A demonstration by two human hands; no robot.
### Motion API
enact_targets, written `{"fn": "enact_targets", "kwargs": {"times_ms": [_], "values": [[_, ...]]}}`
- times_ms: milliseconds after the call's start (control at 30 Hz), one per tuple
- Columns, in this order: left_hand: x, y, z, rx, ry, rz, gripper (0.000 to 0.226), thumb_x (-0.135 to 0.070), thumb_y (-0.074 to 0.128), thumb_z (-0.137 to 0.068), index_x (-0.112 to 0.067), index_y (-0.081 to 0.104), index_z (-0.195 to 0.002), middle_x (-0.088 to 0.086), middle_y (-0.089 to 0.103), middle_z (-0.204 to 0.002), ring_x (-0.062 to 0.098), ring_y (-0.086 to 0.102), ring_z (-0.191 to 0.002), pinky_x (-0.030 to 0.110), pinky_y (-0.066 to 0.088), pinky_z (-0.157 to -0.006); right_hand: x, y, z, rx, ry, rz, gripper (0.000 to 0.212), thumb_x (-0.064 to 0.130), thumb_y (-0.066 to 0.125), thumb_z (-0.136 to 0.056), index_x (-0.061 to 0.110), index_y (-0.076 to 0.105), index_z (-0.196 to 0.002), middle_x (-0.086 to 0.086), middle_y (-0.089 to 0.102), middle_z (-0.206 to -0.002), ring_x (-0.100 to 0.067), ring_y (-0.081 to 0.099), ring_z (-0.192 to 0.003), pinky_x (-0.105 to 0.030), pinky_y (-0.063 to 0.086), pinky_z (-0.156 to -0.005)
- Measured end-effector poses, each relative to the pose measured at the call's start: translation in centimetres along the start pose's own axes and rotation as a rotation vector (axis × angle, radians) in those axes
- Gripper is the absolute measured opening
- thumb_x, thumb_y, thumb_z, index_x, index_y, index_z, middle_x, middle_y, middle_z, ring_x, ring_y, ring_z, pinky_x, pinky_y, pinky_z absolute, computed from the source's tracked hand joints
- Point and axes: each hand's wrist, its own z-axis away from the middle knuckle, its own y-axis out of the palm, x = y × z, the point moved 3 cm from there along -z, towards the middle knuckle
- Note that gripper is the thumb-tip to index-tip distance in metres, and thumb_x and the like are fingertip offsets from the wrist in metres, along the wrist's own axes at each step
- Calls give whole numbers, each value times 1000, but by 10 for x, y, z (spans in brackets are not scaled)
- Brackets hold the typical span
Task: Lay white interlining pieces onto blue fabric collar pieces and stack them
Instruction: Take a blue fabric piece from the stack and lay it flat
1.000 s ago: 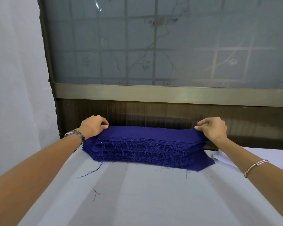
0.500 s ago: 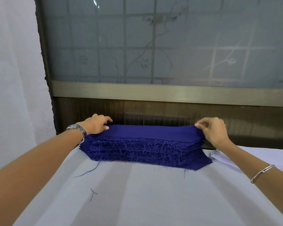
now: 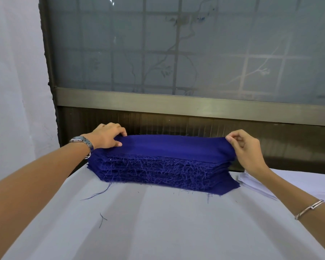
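A worker's left hand (image 3: 107, 136) and right hand (image 3: 247, 149) each pinch one end of the top blue collar piece (image 3: 176, 145), its long axis running side to side atop the frayed stack (image 3: 163, 172) at the far edge of the table (image 3: 158, 226), with the white interlining pieces (image 3: 251, 182) nearest the right hand

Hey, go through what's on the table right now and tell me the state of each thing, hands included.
Left hand: grips the left end of the top blue piece.
Right hand: pinches that piece's right end, lifted a little.
Blue stack: piled on the table, edges frayed, no interlining on top.
White interlining pieces: lying flat right of the stack, untouched.
Loose thread: lying on the table before the stack.
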Motion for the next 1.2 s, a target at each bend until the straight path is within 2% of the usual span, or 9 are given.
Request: {"fn": "enact_targets", "kwargs": {"times_ms": [200,300,433,500,600,667,767,933,1200], "values": [[1,-7,15,-275,13,-138,18,-32,57,-99,-24,61,-114,-3,61,-120,17,53,-116,36,27,-111,-7,-7,-6,158,-4,86,18,9,69,-93,6,75,-109,-4,72,-93,-21,70,-89,-34,58,-80],[5,-19,24,-406,2,-35,21,-31,59,-98,-21,63,-116,1,68,-111,21,60,-109,39,30,-110,-5,-15,-13,154,-21,87,12,9,68,-93,10,75,-103,2,70,-90,-16,68,-86,-21,56,-73],[7,-49,38,-554,29,34,33,-40,63,-94,-14,68,-111,9,71,-85,28,66,-82,40,47,-82,6,-30,-24,86,13,3,7,10,63,-98,14,67,-96,0,68,-88,-13,62,-81,-16,48,-68],[5,-65,47,-569,24,120,35,-45,65,-91,-15,71,-108,9,72,-85,28,65,-79,40,51,-74,14,-43,-27,58,53,-38,6,10,60,-99,8,66,-100,-5,68,-88,-12,60,-78,-17,48,-68],[0,-82,53,-462,65,335,24,-39,66,-91,-18,72,-101,4,72,-97,25,66,-90,43,54,-80,29,-70,-26,42,108,-93,6,9,61,-99,6,65,-95,-1,68,-70,0,59,-56,-13,48,-52],[-4,-87,56,-360,107,470,8,-27,66,-92,-22,71,-96,-1,72,-96,18,67,-91,26,52,-78,35,-92,-22,71,151,-82,7,13,62,-98,9,66,-93,4,66,-64,4,55,-46,-10,43,-41],[-16,-84,67,-147,114,648,9,-21,66,-91,-26,74,-91,-9,74,-93,7,70,-83,6,50,-66,34,-128,-8,242,252,13,11,23,66,-95,14,69,-89,6,65,-58,3,51,-44,-9,41,-41],[-42,-59,91,95,35,752,29,-49,64,-79,-31,73,-99,-10,77,-88,8,74,-81,18,55,-66,14,-174,32,579,428,-47,12,28,73,-82,18,75,-76,-6,66,-71,-10,43,-53,-12,36,-41],[-110,5,123,251,76,734,56,-69,60,-68,-22,77,-94,0,75,-79,11,66,-62,17,45,-54,-52,-211,101,801,654,50,26,37,83,-73,14,71,-75,-8,58,-68,-11,34,-52,-15,27,-43]]}}
